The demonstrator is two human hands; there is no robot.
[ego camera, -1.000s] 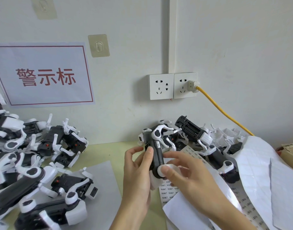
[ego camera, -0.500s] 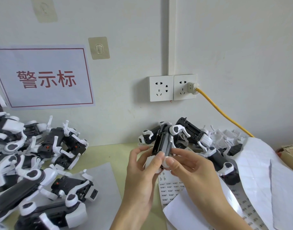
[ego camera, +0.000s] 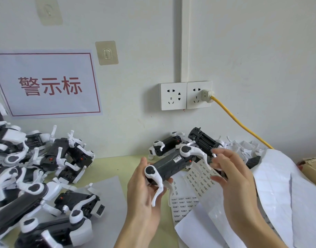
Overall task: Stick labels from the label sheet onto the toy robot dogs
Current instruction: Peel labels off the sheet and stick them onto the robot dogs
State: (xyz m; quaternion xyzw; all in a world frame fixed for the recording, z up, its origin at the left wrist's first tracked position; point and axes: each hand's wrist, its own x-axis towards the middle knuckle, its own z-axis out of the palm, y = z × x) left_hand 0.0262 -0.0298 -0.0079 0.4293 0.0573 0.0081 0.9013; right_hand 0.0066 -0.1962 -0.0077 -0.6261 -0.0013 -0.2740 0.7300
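My left hand (ego camera: 144,190) grips one end of a black and white toy robot dog (ego camera: 169,164), which lies on its side above the table with a small white label on its black flank. My right hand (ego camera: 230,174) hovers just right of the dog, fingers spread and loose, blurred, and holds nothing. Under both hands lies the label sheet (ego camera: 194,181) with rows of small printed labels.
A heap of robot dogs (ego camera: 37,172) fills the left of the table. More dogs (ego camera: 203,140) lie at the wall behind my hands. Peeled backing sheets (ego camera: 282,185) cover the right. A yellow cable (ego camera: 243,126) runs from the wall socket. A cardboard box (ego camera: 312,169) sits far right.
The dog has been turned from upright to lying sideways in my left hand. My right hand has let go of it and moved off to the right.
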